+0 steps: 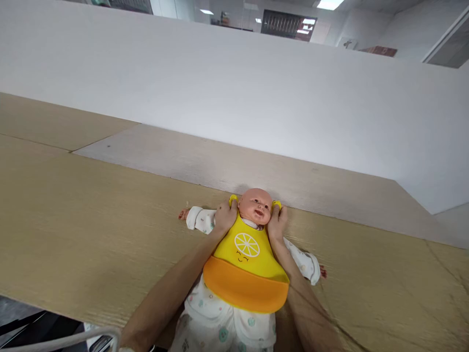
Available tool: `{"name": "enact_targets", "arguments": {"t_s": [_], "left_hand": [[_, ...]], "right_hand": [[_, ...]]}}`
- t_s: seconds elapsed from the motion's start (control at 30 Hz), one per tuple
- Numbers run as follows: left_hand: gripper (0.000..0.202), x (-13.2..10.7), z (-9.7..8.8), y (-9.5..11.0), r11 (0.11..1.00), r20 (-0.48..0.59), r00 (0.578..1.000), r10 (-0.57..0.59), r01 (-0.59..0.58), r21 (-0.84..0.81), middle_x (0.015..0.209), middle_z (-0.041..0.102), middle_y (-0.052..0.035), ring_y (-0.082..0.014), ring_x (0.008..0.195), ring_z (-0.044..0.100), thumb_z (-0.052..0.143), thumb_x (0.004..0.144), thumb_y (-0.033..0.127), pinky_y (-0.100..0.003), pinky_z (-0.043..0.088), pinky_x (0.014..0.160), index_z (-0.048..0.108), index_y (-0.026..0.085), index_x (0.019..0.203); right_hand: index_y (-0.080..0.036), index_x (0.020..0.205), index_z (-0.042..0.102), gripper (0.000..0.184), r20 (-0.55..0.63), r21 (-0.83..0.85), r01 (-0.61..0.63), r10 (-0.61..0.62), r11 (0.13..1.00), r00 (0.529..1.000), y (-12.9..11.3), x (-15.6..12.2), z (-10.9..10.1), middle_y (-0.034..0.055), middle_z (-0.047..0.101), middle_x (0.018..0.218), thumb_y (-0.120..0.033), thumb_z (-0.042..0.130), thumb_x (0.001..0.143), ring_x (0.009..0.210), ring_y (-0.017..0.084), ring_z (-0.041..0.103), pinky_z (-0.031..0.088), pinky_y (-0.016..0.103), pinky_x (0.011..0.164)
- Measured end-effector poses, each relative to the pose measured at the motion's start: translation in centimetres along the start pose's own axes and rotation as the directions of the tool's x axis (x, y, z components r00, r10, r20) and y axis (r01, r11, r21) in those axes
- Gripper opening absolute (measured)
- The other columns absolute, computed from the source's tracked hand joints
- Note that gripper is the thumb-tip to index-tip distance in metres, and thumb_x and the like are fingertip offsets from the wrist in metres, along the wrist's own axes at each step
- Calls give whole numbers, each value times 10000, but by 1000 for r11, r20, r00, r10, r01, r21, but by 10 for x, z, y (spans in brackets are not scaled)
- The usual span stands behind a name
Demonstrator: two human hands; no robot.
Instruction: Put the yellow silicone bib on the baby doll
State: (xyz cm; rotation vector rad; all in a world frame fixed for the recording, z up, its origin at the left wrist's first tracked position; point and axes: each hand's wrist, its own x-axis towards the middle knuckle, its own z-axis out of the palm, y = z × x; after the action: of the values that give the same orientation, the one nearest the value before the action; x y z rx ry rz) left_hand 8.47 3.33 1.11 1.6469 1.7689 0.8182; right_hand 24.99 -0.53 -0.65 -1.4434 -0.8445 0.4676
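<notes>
yellow bib [245, 247], orange pocket [245, 288], white citrus-slice print [246, 245]

1. A baby doll [255, 208] is lying on its back on a wood-grain table [91, 230], wearing white printed clothes [205, 308].
2. A yellow silicone bib [246, 259] with an orange pocket is lying across the doll's chest.
3. The left hand [226, 216] and right hand [277, 222] are pinching the bib's yellow neck ends [233, 199] beside the doll's head.

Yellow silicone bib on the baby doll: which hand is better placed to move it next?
Probably the left hand: its fingers hold the yellow tab, its forearm clears the doll's white sleeve, unlike the right forearm.
</notes>
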Motion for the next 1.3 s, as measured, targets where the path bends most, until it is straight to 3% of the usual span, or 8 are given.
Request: {"name": "enact_targets", "arguments": {"t_s": [0.3, 0.53, 0.7, 0.9, 0.97, 1.07, 1.17, 1.3], "left_hand": [[319, -1, 0, 1, 999, 24, 1000, -1, 0, 38, 1049, 711, -156, -292, 1011, 651, 360, 940, 328, -352, 458, 828, 640, 177, 961], [341, -1, -2, 0, 996, 41, 999, -21, 18, 90, 1090, 702, -159, -307, 1061, 633, 372, 932, 345, -365, 461, 860, 653, 166, 1005], [345, 0, -2, -1, 994, 59, 998, -33, 27, 104, 1105, 698, -165, -317, 1078, 629, 382, 925, 344, -373, 464, 864, 656, 163, 1029], [351, 1, -2, 0, 994, 52, 998, -22, 16, 105, 1101, 703, -163, -305, 1078, 633, 380, 924, 336, -355, 468, 859, 662, 166, 1044], [352, 1, -3, 0, 994, 58, 998, -26, 20, 104, 1097, 704, -163, -306, 1079, 633, 376, 923, 331, -356, 468, 860, 665, 167, 1038], [365, 1, -3, 0, 995, 66, 997, -30, 23, 92, 1118, 696, -170, -324, 1099, 619, 367, 920, 332, -379, 467, 869, 664, 166, 1051], [369, 3, -2, -1, 997, 76, 997, -22, 16, 79, 1110, 695, -179, -327, 1093, 622, 366, 915, 340, -386, 468, 879, 664, 159, 1036], [333, 4, 0, -3, 999, 65, 998, -25, 21, 49, 1096, 695, -173, -323, 1096, 623, 402, 892, 354, -388, 460, 916, 655, 161, 990]], "right_hand": [[-198, 740, 384, 235, 7, -93, -12, 13, 996, 1000, -1, 1, -1, -38, 405, 717, -371, 391, 900, 696, 104, 386, 327, 245, 681], [-192, 794, 395, 210, -64, -237, -80, 67, 968, 996, -3, 23, -20, -20, 439, 748, -362, 352, 910, 711, 111, 378, 312, 244, 683], [-165, 874, 477, 270, 94, -310, -104, 140, 945, 986, -5, 32, -29, 40, 568, 874, -428, 416, 881, 794, 135, 497, 385, 243, 742], [-141, 1134, 529, 481, 245, -408, -71, 184, 910, 952, -19, 11, -50, 146, 594, 1208, -529, 442, 863, 1060, 230, 559, 426, 331, 917], [-152, 1196, 517, 531, 299, -496, 9, 161, 869, 941, -20, -4, -69, 151, 576, 1264, -559, 392, 878, 1115, 261, 558, 423, 389, 976], [-258, 1179, 556, 401, 420, -530, 260, -16, 807, 907, -15, -33, -104, 82, 601, 1254, -491, 375, 907, 1186, 253, 547, 425, 403, 1019], [-428, 1219, 525, 335, 474, -613, 430, -126, 663, 871, -5, -63, -135, 13, 614, 1237, -410, 402, 908, 1138, 250, 591, 471, 439, 957], [-426, 1388, 381, 552, 550, -674, 623, -293, 397, 782, 8, -79, -147, 53, 592, 1295, -287, 448, 858, 1162, 298, 563, 446, 507, 942]]}}
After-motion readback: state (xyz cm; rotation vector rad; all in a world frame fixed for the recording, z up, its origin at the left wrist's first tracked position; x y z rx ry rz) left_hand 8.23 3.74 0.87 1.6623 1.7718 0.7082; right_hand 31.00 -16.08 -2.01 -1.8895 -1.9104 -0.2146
